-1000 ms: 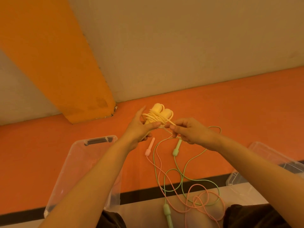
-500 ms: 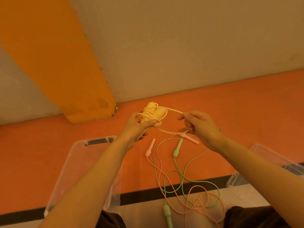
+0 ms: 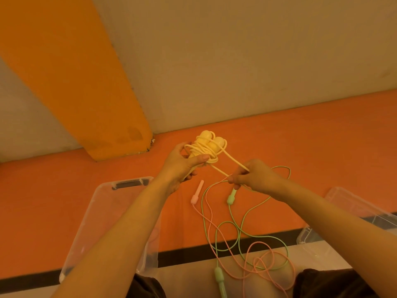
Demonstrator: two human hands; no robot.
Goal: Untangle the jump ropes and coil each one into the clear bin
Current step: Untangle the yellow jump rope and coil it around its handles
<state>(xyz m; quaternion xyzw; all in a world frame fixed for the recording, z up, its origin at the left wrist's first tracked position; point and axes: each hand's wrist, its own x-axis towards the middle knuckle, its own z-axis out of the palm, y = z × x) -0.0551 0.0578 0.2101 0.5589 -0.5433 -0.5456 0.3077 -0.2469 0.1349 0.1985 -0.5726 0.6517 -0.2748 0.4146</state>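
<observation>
A person's left hand (image 3: 182,166) is held out over an orange floor (image 3: 64,201), gripping a yellow jump rope (image 3: 206,150). The rope's two pale yellow handles lie side by side in that hand, with the thin yellow cord wound around them in several loose, uneven loops, the thumb pressed over the bundle. One strand of cord runs from the bundle down to the right hand (image 3: 253,177), which pinches it between thumb and fingers, close beside the left hand.

Below the hands, a green jump rope (image 3: 238,229) and a pink jump rope (image 3: 247,254) lie on the floor, their thin cords crossing each other in loose curls. A pink handle (image 3: 197,195) lies just below the left hand, a green handle (image 3: 231,196) just under the right hand, and a second green handle (image 3: 219,278) sits near the bottom edge.

A clear bin (image 3: 103,211) stands on the floor to the left, partly hidden by the left forearm. Another clear container (image 3: 343,203) sits at the right edge. A beige wall (image 3: 236,61) with an orange pillar (image 3: 75,72) rises behind.
</observation>
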